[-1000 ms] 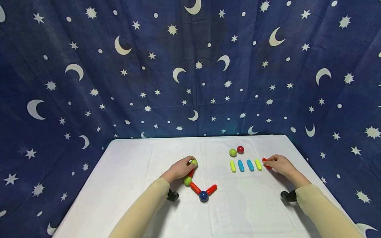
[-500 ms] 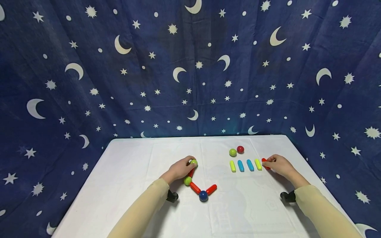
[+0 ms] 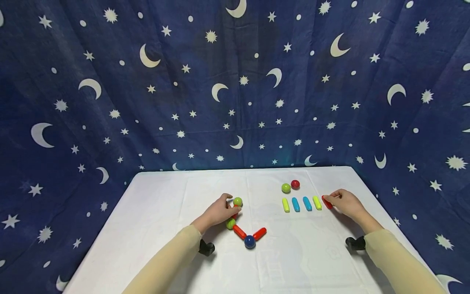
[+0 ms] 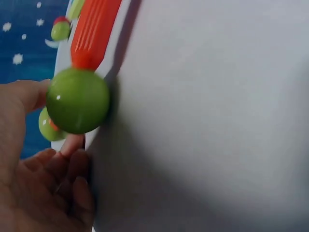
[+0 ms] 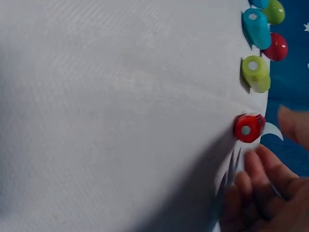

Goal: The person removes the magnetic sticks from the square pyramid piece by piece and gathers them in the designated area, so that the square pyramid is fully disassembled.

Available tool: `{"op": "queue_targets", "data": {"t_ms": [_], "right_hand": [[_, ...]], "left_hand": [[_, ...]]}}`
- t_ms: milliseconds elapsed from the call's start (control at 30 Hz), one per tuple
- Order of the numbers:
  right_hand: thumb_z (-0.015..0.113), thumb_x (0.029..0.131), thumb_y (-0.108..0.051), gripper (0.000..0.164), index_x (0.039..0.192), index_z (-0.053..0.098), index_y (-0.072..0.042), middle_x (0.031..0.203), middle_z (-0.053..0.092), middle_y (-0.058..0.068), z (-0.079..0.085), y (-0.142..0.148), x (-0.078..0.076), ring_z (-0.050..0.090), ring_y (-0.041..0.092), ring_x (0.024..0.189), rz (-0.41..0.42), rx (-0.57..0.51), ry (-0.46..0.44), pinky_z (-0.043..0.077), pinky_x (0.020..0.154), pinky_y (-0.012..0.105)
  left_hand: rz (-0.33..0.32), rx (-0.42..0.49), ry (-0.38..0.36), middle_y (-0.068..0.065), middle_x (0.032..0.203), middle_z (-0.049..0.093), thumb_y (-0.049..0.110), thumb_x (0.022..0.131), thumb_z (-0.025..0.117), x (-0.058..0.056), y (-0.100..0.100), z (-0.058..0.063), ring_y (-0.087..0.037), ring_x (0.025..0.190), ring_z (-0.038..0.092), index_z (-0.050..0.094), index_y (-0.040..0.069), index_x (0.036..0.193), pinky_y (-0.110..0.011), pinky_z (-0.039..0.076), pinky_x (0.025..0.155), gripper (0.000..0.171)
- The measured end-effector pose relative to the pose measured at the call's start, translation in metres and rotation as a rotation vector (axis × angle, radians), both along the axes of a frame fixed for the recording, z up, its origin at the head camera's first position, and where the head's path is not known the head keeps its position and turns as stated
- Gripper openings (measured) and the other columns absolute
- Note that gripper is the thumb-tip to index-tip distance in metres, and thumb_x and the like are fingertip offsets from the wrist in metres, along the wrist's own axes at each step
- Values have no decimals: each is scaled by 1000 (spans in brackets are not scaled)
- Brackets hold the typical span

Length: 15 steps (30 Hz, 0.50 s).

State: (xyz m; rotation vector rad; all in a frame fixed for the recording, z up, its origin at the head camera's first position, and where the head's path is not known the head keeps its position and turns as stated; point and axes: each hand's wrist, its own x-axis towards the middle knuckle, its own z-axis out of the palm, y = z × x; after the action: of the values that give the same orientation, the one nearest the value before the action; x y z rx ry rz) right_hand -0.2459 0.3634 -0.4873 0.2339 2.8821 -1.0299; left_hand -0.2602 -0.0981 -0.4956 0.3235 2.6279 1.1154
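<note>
My left hand (image 3: 218,210) is spread over the upper red magnetic rod (image 3: 236,213). That rod runs between a far green ball (image 3: 238,201) and a nearer green ball (image 3: 230,223); the left wrist view shows the nearer green ball (image 4: 78,100) between thumb and fingers, apparently ungripped. Another red rod (image 3: 240,232), a blue ball (image 3: 250,241) and a slanting red rod (image 3: 260,233) continue the chain. Beside a separate red rod (image 3: 327,202) is my right hand (image 3: 346,203). In the right wrist view, thumb and fingers stand apart around this rod's end (image 5: 247,129).
Left of the right hand lie a yellow rod (image 3: 317,203), two blue rods (image 3: 307,203) and another yellow rod (image 3: 285,205) in a row. Behind them sit a green ball (image 3: 286,188) and a red ball (image 3: 295,184). A star-patterned curtain (image 3: 235,102) borders the white table (image 3: 165,196).
My left hand has come off the far green ball and shifted toward me over the red rod. The right hand's red rod has moved slightly, and its fingers have loosened.
</note>
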Motion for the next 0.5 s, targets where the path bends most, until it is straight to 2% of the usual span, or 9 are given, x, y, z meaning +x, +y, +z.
{"op": "queue_targets", "data": {"t_ms": [100, 233, 300, 367, 500], "right_hand": [[56, 103, -43, 56, 121, 56, 10, 102, 60, 21, 10, -5, 2, 55, 31, 87, -42, 20, 98, 46, 68, 38], [54, 105, -42, 53, 125, 59, 6, 106, 59, 21, 23, -24, -1, 54, 33, 92, -49, -6, 246, 44, 75, 40], [54, 106, -41, 49, 126, 60, 3, 108, 61, 19, 28, -40, -3, 55, 32, 95, -19, -37, 285, 45, 78, 41], [55, 106, -37, 43, 127, 61, 0, 110, 62, 17, 31, -60, -5, 55, 30, 97, 33, -80, 286, 46, 82, 42], [61, 105, -26, 32, 127, 65, -3, 114, 67, 11, 27, -106, -6, 60, 26, 101, 199, -151, 266, 48, 87, 43]], "left_hand": [[20, 15, -11, -5, 90, 57, 38, 93, 75, 8, -1, 0, -17, 72, 54, 49, 2, 136, -32, 44, 65, 62], [23, 30, 3, -4, 88, 57, 32, 93, 76, 12, 1, -1, -17, 71, 53, 54, 3, 127, -29, 43, 62, 50], [15, 33, 4, -4, 89, 58, 30, 94, 74, 12, 2, -1, -17, 73, 54, 56, 4, 125, -30, 44, 63, 44], [-7, 35, 8, -5, 91, 59, 27, 96, 72, 10, 4, -1, -18, 75, 55, 59, 6, 125, -31, 46, 66, 38], [-80, 39, 9, -4, 96, 63, 22, 99, 65, 5, 7, 0, -20, 78, 56, 66, 12, 124, -33, 47, 70, 27]]}}
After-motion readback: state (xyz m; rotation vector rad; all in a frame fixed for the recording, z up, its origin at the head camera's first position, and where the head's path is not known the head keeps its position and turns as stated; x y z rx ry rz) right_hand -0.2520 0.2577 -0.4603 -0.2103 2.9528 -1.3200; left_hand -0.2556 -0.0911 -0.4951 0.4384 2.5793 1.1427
